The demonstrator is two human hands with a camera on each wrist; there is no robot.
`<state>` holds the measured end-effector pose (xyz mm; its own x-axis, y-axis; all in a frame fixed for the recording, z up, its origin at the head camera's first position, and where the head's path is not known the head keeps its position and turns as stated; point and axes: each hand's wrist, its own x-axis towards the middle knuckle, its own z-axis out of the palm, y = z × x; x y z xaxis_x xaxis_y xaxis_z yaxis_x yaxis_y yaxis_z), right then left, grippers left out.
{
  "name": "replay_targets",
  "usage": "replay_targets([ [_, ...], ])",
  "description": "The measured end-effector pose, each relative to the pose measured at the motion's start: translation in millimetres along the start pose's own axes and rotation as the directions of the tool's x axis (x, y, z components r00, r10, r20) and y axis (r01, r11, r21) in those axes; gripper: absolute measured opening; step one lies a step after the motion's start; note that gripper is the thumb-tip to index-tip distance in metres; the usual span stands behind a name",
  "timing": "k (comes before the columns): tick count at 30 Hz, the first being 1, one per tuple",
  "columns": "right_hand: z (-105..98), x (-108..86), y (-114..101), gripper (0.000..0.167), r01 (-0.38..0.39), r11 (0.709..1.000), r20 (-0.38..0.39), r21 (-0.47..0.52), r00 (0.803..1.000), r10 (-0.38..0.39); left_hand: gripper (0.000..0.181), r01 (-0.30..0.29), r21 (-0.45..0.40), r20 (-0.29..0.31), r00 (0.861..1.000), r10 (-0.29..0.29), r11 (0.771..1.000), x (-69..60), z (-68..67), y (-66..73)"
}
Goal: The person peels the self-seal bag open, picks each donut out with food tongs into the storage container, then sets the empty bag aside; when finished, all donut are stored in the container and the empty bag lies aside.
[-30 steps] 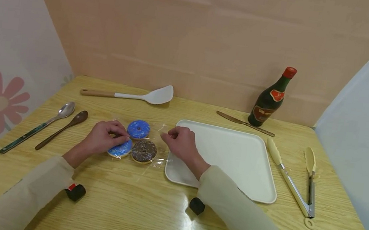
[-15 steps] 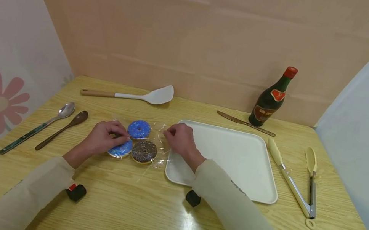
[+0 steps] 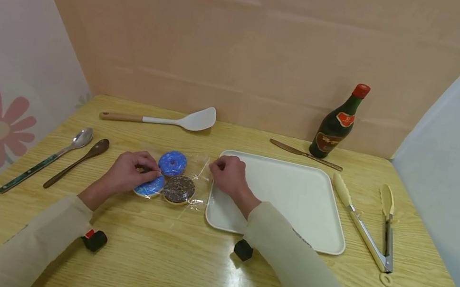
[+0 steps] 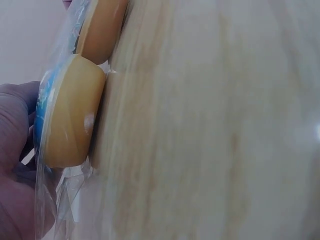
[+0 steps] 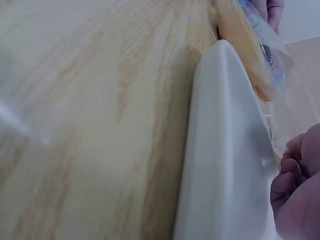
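Note:
In the head view, three toy donuts lie in a clear plastic bag point(image 3: 198, 171) left of the white tray. One blue donut point(image 3: 173, 163) is at the back, a chocolate donut point(image 3: 179, 190) in front of it. The second blue donut point(image 3: 150, 186) is partly covered by my left hand point(image 3: 134, 170), which pinches the film above it. My right hand point(image 3: 229, 174), fingers curled, pinches the bag's right end over the tray's left edge. The left wrist view shows the blue donut's tan side point(image 4: 75, 112) under the film. My curled right fingers point(image 5: 282, 185) appear beside the tray in the right wrist view.
The white tray point(image 3: 288, 198) lies right of the bag. Tongs point(image 3: 367, 234) are further right. A green bottle point(image 3: 335, 125) and a knife point(image 3: 306, 154) are behind the tray. A white spatula point(image 3: 164, 119) lies at the back, with two spoons point(image 3: 58, 153) point(image 3: 81, 159) at left.
My right hand has shifted slightly right with the bag's end in its fingers. My left hand and the donuts have stayed nearly still.

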<state>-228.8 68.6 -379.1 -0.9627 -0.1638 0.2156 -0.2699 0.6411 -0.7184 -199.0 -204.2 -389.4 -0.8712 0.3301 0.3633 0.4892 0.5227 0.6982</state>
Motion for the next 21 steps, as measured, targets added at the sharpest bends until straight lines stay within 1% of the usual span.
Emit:
replay_targets([
  [7,-2.5,-1.0,4.4,0.012,-0.009,1.000,-0.062,0.003,0.998,0.010,0.010,-0.006,0.012,-0.002,1.000,0.006,1.000,0.5,0.1,-0.7],
  [14,-4.9,-3.1,5.2,0.012,-0.045,0.999,-0.088,0.016,0.995,0.046,0.010,-0.018,0.018,-0.006,1.000,0.018,1.000,0.2,-0.3,-1.3],
  [18,-6.3,-3.2,6.0,0.012,-0.074,0.996,-0.102,0.045,0.992,0.078,0.008,-0.007,0.015,-0.004,1.000,0.007,1.000,0.1,0.0,-0.9],
  [21,-6.8,-2.7,7.6,0.013,-0.068,0.997,-0.096,0.040,0.993,0.071,0.007,0.000,0.000,-0.005,1.000,0.000,1.000,0.1,0.2,-0.4],
])
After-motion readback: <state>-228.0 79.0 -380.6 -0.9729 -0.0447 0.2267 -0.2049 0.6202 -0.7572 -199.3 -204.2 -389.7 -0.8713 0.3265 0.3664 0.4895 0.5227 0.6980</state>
